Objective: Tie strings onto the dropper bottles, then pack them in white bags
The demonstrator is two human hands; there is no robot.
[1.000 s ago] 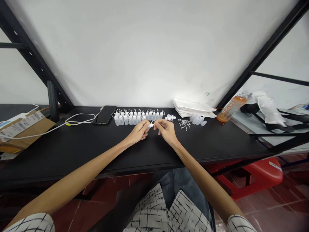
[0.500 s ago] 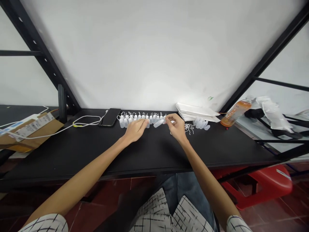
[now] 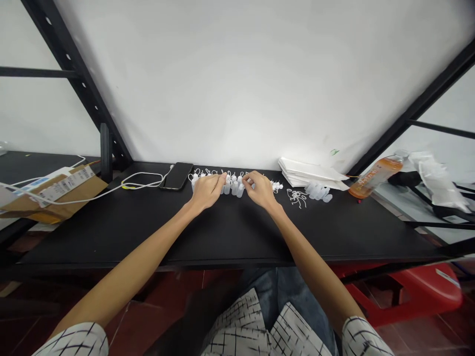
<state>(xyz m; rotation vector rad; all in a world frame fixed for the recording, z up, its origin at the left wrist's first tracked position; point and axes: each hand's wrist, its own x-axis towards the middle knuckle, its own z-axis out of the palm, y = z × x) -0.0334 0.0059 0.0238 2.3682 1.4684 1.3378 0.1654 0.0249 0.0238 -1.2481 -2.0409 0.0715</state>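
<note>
A row of small translucent squeeze bottles [image 3: 234,187] with white nozzle caps and looped tethers stands near the back of the black table. My left hand [image 3: 207,191] reaches over the left part of this row, fingers closed and thumb forward. It covers several bottles, and what its fingers grip is hidden. My right hand [image 3: 260,189] pinches at the upper end of a small squeeze bottle [image 3: 240,190] that stands upright at the row's front. Loose white caps [image 3: 276,186] lie just right of that hand. Thin white tether strips [image 3: 297,197] are piled farther right.
More small capless bottles [image 3: 318,191] stand at the right, before folded white paper [image 3: 311,173]. An orange drink bottle [image 3: 376,174] leans near the shelf post. Leftward are a phone [image 3: 177,176], a white cable [image 3: 143,185] and a cardboard parcel [image 3: 59,193]. A red stool [image 3: 426,291] stands below.
My right hand has moved left toward my left hand. The bottle that it held tilted now stands upright by the row. The loose caps have come into sight; the view has shifted slightly.
</note>
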